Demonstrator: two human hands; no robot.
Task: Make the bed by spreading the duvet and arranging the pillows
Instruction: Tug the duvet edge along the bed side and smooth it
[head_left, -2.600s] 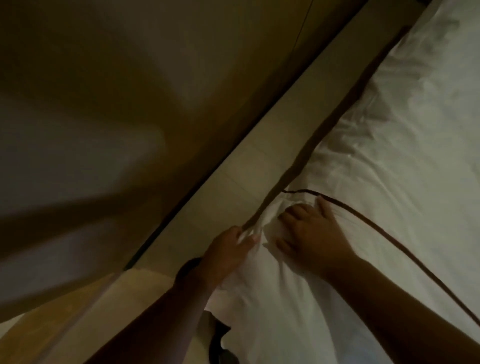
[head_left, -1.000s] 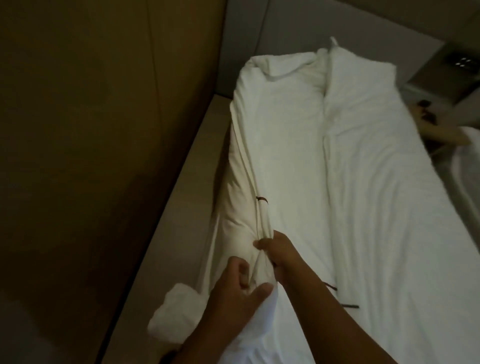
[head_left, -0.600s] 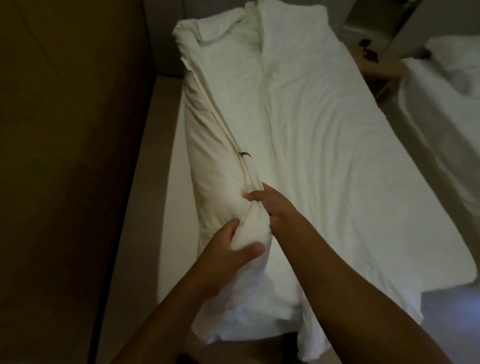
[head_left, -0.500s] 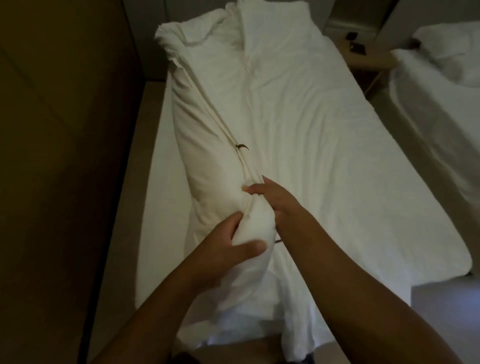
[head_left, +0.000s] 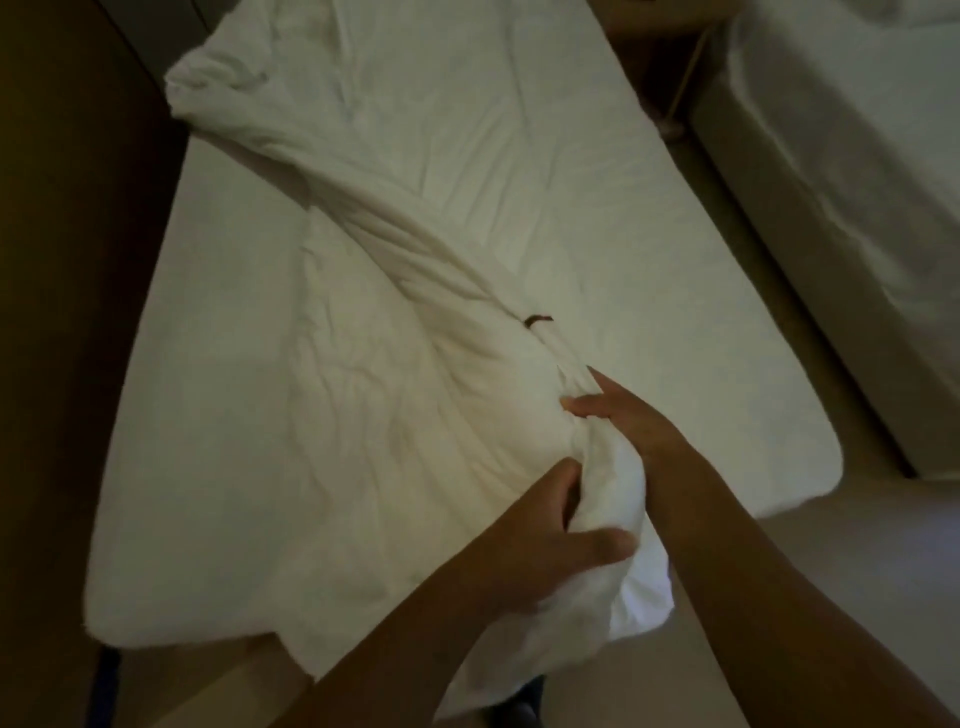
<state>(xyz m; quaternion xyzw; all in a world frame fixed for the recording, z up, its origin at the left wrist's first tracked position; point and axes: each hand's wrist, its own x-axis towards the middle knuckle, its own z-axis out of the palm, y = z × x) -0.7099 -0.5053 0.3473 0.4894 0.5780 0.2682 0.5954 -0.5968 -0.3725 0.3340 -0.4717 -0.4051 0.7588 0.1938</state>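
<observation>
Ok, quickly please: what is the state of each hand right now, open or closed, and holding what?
Left hand: closed, gripping a bunched fold of the duvet.
Right hand: closed, pinching the same fold a little farther up the bed.

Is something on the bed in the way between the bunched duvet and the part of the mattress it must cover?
Nothing visible does. The left hand and right hand grip the duvet at its near end, and the bare mattress beside it shows no object.

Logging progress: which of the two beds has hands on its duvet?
The middle bed: left hand and right hand grip its bunched duvet. The right-edge bed is untouched.
</observation>
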